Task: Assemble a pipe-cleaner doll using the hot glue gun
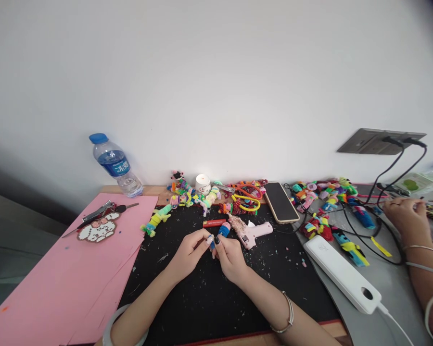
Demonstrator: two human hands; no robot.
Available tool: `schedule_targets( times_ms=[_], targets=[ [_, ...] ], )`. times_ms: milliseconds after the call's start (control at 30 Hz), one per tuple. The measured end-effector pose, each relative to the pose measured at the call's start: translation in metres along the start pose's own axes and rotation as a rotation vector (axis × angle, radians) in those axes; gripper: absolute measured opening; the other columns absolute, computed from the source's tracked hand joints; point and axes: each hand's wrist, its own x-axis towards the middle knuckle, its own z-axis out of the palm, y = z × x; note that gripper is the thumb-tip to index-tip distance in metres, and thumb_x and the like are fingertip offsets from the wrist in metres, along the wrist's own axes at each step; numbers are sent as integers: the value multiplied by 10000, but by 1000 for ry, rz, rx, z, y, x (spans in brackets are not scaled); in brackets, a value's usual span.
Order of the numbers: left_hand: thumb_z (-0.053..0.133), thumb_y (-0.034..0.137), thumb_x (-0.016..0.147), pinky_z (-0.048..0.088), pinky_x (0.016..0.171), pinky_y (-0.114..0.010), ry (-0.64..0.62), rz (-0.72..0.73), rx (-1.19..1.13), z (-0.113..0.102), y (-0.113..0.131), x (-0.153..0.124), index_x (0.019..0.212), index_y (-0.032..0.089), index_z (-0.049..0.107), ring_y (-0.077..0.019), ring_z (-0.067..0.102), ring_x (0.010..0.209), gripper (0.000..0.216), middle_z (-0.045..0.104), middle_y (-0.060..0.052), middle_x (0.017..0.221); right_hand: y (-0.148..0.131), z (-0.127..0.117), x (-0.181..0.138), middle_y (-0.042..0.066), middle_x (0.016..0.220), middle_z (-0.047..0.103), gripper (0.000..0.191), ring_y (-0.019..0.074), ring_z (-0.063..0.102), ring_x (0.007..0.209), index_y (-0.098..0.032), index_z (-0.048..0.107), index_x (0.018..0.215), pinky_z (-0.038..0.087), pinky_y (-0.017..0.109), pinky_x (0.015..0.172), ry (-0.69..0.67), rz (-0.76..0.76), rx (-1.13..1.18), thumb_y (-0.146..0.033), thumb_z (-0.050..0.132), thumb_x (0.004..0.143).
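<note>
Over the black mat (187, 307), my left hand (190, 251) and my right hand (234, 260) meet with fingertips pinched together. Between them is a small figure of blue fuzzy pipe cleaner (223, 229) with a pinkish top. Its lower part is mostly hidden by my fingers. Just beyond my right hand lies a pale pink glue gun (254, 233), its nozzle end crusted with residue. A red lighter-like stick (212, 223) with printed text lies behind my fingertips.
Pink sheets (72, 283) lie left, with a dog-shaped bead piece (99, 229) and a water bottle (115, 166). Behind are a paper cup (202, 183), scissors (250, 203) and a phone (281, 203). Right are fuzzy figures (306, 199), a power bank (341, 274) and another person's hand (407, 218).
</note>
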Motion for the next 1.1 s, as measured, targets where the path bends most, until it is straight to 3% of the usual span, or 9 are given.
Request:
schedule_targets(
  times_ms=[133,300,500,700,933,1100],
  targets=[
    [446,394,868,268,486,-212,-57,-108,-174,-2,-8,1,744,144,534,-74,349,506,293,506,22,632,-2,-1,1,-17,500,456,393,112,445,439,-201,445,593,363,242,475,-4,0,6,-218,266,942],
    [457,411,861,204,448,-206,-127,-168,-286,-4,-12,3,735,145,494,-53,277,459,296,462,40,597,-3,-1,1,-19,502,453,382,106,444,447,-202,410,582,356,234,480,4,-7,-11,-201,267,937],
    [576,392,791,317,538,-217,-57,-65,-157,2,-12,1,730,151,502,-90,405,568,259,487,35,627,3,5,-3,-22,516,449,293,112,441,466,-209,365,601,324,236,487,38,-35,-78,-181,342,891],
    [583,338,797,334,524,-204,-51,-127,-252,3,-12,1,709,156,477,-78,441,538,228,516,42,604,2,6,-3,-29,517,434,287,99,419,450,-211,341,620,314,219,471,18,-38,-94,-170,308,903],
    [583,380,792,210,419,-178,-300,-248,-299,-19,-9,4,681,148,463,-33,341,419,283,525,42,556,-7,2,1,-28,506,425,307,100,406,464,-212,323,588,311,225,492,-49,-69,-111,-180,312,894],
    [631,393,745,217,395,-171,-455,-336,-297,-32,-5,3,684,128,512,-23,339,376,297,556,25,534,-12,2,0,-40,483,369,309,95,356,443,-210,307,572,258,235,469,-108,-91,-107,-189,340,878]
  ],
)
